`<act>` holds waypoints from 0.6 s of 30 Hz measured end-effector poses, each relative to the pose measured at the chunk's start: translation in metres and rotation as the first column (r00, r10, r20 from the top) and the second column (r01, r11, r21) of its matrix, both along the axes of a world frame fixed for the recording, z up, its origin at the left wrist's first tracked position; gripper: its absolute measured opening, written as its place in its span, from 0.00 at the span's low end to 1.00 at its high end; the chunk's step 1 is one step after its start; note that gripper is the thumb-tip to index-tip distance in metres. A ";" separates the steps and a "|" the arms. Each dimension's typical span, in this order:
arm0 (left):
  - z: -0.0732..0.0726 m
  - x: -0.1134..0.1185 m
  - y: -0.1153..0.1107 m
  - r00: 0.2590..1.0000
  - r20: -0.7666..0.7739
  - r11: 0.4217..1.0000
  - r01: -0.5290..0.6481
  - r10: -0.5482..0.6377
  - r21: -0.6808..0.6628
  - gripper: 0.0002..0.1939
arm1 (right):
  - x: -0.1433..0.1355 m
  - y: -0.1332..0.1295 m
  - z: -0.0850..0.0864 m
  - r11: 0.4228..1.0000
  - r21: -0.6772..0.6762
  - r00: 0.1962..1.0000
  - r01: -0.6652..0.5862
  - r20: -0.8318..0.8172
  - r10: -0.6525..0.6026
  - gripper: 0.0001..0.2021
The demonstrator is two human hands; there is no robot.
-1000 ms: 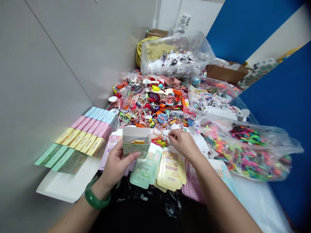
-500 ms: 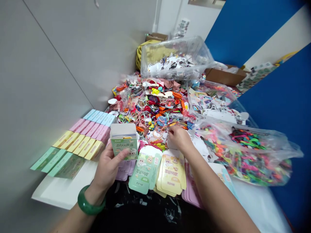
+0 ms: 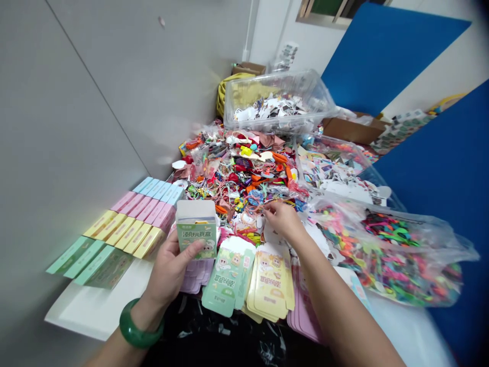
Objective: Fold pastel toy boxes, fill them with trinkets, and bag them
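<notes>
My left hand is wrapped round a small green printed box, its thumb across the front. The box stands upright with its top flap raised, and flat pieces show inside the opening. My right hand is at the near edge of a heap of small trinkets, fingers bent together in a pinch; what they hold, if anything, is too small to make out. Below the hands lie flattened cartons: green ones, yellow ones and pink ones under my right forearm.
Rows of closed blue, pink, yellow and green boxes stand at the left by the grey wall. Behind the heap is a clear bin of cut-outs. At the right lie a second clear tub and a plastic bag of colourful pieces.
The whole view has shifted slightly down. My right fingers have moved a little within the heap's near edge. My left hand keeps the green box in nearly the same place.
</notes>
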State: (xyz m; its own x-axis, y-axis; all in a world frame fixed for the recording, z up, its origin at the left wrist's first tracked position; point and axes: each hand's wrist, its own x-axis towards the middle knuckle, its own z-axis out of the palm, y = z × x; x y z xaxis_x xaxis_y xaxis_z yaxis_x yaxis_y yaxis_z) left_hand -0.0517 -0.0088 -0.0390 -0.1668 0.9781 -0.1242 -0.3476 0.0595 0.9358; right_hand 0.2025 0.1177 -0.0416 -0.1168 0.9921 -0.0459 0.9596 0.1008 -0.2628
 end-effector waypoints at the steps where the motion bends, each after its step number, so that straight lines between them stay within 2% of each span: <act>1: 0.000 0.001 0.000 1.000 -0.001 1.000 0.009 -0.009 0.000 0.17 | -0.002 0.004 0.002 0.999 0.031 1.000 0.017 -0.012 -0.017 0.13; 5: 0.002 0.004 0.001 0.999 -0.013 0.999 0.035 -0.035 -0.003 0.17 | -0.013 0.024 0.009 0.988 0.142 0.998 0.060 -0.038 -0.055 0.16; 9: 0.001 0.000 0.000 0.998 -0.048 0.999 0.029 -0.030 -0.015 0.18 | -0.021 0.047 0.019 0.981 0.181 0.998 0.066 -0.032 -0.061 0.16; 13: -0.003 -0.003 0.000 0.998 -0.051 1.000 0.021 -0.021 -0.007 0.19 | -0.031 0.065 0.021 0.991 0.128 0.999 0.028 -0.046 -0.023 0.13; 18: -0.005 -0.002 0.002 0.999 -0.027 0.999 0.033 -0.033 -0.005 0.18 | -0.040 0.080 0.009 0.998 0.017 0.988 0.060 -0.144 -0.057 0.05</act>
State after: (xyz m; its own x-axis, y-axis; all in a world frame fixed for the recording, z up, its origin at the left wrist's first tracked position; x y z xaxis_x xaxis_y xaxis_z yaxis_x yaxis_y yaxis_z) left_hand -0.0537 -0.0071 -0.0442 -0.1375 0.9826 -0.1248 -0.3202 0.0752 0.9444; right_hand 0.1621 0.1977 -0.0323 -0.0629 0.9979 -0.0120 0.9165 0.0530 -0.3966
